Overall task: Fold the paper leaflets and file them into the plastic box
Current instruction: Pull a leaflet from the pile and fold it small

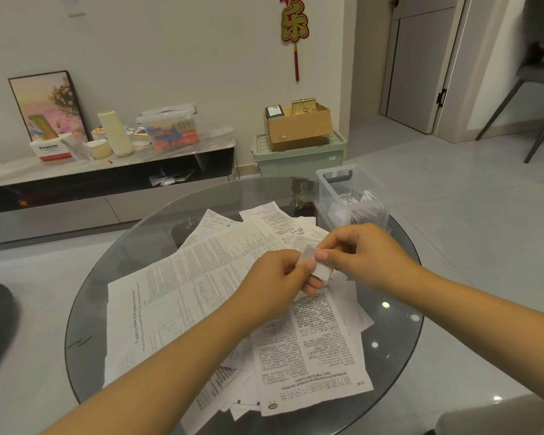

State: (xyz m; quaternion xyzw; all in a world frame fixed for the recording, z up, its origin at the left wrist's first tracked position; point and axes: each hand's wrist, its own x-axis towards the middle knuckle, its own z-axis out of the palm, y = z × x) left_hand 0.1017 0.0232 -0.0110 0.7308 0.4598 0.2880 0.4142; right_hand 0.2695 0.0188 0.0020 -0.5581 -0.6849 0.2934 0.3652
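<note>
A small folded white leaflet is held above the table between both hands. My left hand pinches its left end with curled fingers, and my right hand pinches its upper right part. Beneath them several unfolded printed leaflets lie spread in an overlapping pile on the round glass table. A clear plastic box stands at the table's far right edge, with folded leaflets standing upright inside it.
Behind the table runs a low TV cabinet with a lidded plastic tub, tissue box and cups. A green storage bin with a cardboard box on top stands on the floor. A grey chair stands far right.
</note>
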